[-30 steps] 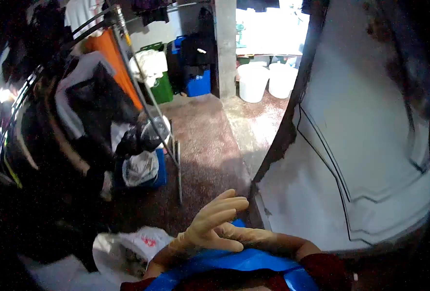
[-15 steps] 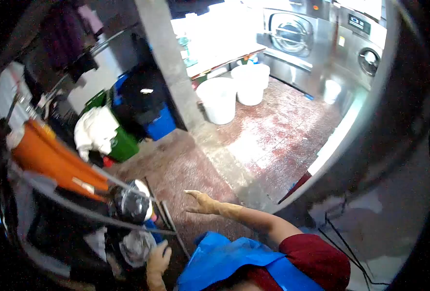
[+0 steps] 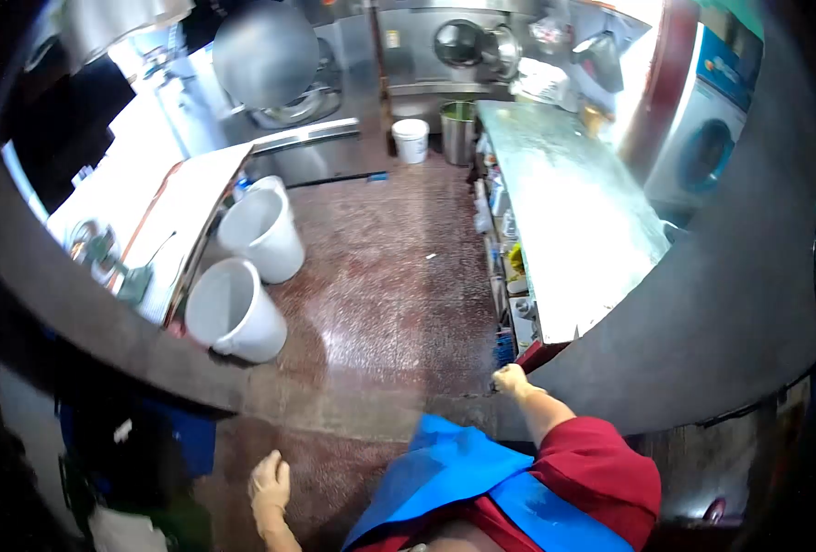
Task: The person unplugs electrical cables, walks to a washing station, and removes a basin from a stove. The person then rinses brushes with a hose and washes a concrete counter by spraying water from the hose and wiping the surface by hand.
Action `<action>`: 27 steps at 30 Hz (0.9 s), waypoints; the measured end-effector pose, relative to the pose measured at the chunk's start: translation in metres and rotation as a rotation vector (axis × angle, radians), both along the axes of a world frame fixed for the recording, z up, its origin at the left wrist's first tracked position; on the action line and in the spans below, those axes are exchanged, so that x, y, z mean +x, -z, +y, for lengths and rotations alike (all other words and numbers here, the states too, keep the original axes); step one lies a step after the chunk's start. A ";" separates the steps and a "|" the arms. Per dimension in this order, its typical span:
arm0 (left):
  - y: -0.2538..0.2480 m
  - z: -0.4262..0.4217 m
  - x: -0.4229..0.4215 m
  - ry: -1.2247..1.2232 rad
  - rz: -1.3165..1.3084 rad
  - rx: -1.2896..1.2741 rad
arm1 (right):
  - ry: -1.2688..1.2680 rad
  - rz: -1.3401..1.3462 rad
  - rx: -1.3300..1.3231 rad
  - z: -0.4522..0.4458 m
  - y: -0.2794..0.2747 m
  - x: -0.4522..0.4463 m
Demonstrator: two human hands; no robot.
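My left hand (image 3: 270,485), in a pale glove, hangs low over the red-brown floor (image 3: 371,248), its fingers loosely curled and apart with nothing in them. On the other side of my blue apron (image 3: 463,469), my right hand (image 3: 511,379), also gloved, is out in front near the lower front corner of the long light-topped table (image 3: 564,202). Its fingers look curled together; whether anything is in them cannot be made out. Two large white bins (image 3: 236,311) (image 3: 263,230) stand on the floor ahead of my left hand.
A concrete doorway sill (image 3: 334,411) crosses the floor before me. At left is a white-topped table (image 3: 164,216) with a fan. Steel machines (image 3: 288,64) line the back, with a white bucket (image 3: 411,141) and a metal bin (image 3: 458,133). Shelves under the right table hold bottles.
The view has turned right, toward the room with machines. My hands, together at first, have parted; my right hand has gone from outstretched fingers to curled ones near the right table.
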State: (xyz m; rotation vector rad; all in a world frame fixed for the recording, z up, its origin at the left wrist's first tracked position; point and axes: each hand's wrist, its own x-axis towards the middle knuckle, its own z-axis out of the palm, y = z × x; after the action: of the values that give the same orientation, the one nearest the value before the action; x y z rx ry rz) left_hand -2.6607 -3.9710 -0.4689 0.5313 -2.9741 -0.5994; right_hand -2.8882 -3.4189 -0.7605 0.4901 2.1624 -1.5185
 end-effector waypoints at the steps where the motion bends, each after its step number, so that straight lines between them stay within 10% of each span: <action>1: -0.008 -0.018 -0.049 0.135 0.081 -0.021 | 0.152 -0.047 -0.141 0.022 0.004 0.010; 3: -0.033 -0.035 -0.146 0.354 0.175 -0.020 | 0.272 -0.014 0.024 0.034 -0.039 0.035; 5: -0.039 -0.047 -0.230 0.532 0.226 -0.040 | -0.834 -0.006 1.156 0.057 -0.023 0.046; 9: -0.034 -0.041 -0.335 0.635 0.082 0.041 | -0.891 -0.566 0.976 0.034 0.006 0.014; 13: 0.022 -0.084 -0.389 0.450 -0.173 0.144 | -1.550 0.067 1.015 -0.062 0.028 -0.152; 15: 0.022 -0.107 -0.408 0.259 -0.446 0.090 | -1.329 0.106 1.008 -0.137 0.021 -0.274; 17: 0.023 -0.130 -0.428 0.171 -0.397 0.181 | -0.195 -0.234 0.082 -0.203 -0.031 -0.367; 22: 0.035 -0.174 -0.469 -0.058 -0.253 0.255 | -0.525 0.039 0.069 -0.353 -0.106 -0.556; 27: 0.083 -0.231 -0.560 -0.188 -0.344 0.394 | -0.830 0.519 0.166 -0.404 -0.051 -0.695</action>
State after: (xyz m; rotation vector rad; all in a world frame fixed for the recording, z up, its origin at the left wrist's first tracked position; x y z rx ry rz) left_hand -3.2211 -4.2017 -0.5520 1.0251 -3.0618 -1.1926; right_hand -3.5836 -3.8227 -0.7090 -0.7662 2.3943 -1.0468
